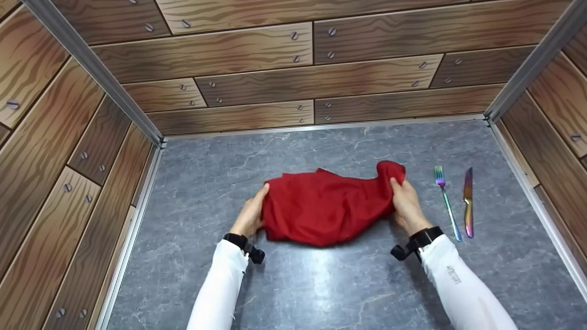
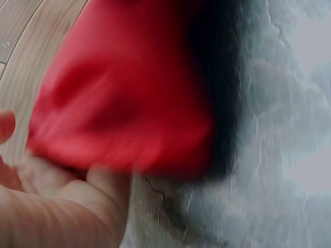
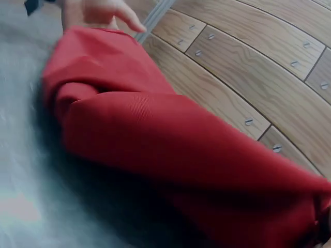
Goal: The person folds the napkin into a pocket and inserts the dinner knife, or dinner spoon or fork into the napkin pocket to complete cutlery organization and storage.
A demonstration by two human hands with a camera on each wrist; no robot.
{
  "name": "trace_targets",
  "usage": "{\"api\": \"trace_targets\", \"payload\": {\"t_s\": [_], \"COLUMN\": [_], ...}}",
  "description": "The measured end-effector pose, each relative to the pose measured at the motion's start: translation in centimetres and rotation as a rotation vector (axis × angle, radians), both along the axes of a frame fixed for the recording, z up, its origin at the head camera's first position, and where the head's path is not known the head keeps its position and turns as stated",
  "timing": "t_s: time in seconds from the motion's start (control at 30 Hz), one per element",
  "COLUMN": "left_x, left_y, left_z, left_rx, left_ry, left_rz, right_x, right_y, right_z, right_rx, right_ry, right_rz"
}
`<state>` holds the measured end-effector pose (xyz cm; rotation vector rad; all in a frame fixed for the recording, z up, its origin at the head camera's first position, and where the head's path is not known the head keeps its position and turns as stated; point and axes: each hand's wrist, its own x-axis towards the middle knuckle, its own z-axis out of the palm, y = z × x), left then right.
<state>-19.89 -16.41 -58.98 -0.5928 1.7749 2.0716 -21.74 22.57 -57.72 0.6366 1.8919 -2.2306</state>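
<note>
A crumpled red cloth (image 1: 321, 206) is held up between the two hands, over the grey tabletop. At its left end, my left hand (image 1: 250, 213) touches the cloth; in the left wrist view the thumb stands apart from the fabric, while the fingers run under its edge, partly hidden. My right hand (image 1: 407, 204) pinches the cloth's right end, the thumb on the near side and a bunched corner standing up above it. In the right wrist view the cloth (image 3: 155, 139) stretches in a loose folded roll toward the left hand (image 3: 95, 10).
Right of the right hand, a rainbow-coloured fork (image 1: 445, 195) and a matching knife (image 1: 468, 201) lie side by side on the grey marbled tabletop (image 1: 202, 178). Wood-patterned panels (image 1: 257, 55) with metal edge strips wall in the back and both sides.
</note>
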Motion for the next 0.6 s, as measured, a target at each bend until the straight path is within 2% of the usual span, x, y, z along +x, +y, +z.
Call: {"api": "trace_targets", "payload": {"t_s": [0.03,0.1,0.2,0.27,0.3,0.33,0.37,0.43,0.53,0.6], "left_x": [0.0,0.1,0.2,0.2,0.2,0.2,0.2,0.2,0.1,0.0], "left_y": [0.0,0.1,0.4,0.7,0.8,0.9,1.0,1.1,1.3,1.3], "left_z": [0.0,-0.2,-0.7,-1.0,-1.2,-1.3,-1.3,-1.4,-1.2,-1.0], "left_rx": [-0.001,-0.034,-0.102,-0.14,-0.158,-0.17,-0.172,-0.148,-0.068,-0.042], "left_ry": [-0.013,-0.02,0.054,0.129,0.164,0.188,0.191,0.181,0.122,0.105], "left_rz": [-0.035,-0.093,-0.139,-0.141,-0.141,-0.144,-0.145,-0.143,-0.123,-0.104], "right_x": [-0.2,-0.5,-0.7,-0.7,-0.6,-0.5,-0.3,0.2,0.9,1.2], "right_y": [0.1,0.2,0.5,0.6,0.7,0.8,1.0,1.4,2.1,2.7], "right_z": [0.2,0.5,0.6,0.4,0.3,0.0,-0.2,-0.7,-1.3,-1.7], "right_rx": [0.029,0.013,-0.122,-0.214,-0.216,-0.173,-0.083,0.16,0.505,0.611], "right_ry": [0.015,0.041,0.091,0.115,0.125,0.132,0.135,0.149,0.165,0.175], "right_rz": [-0.001,0.0,0.007,0.019,0.041,0.079,0.123,0.221,0.34,0.367]}}
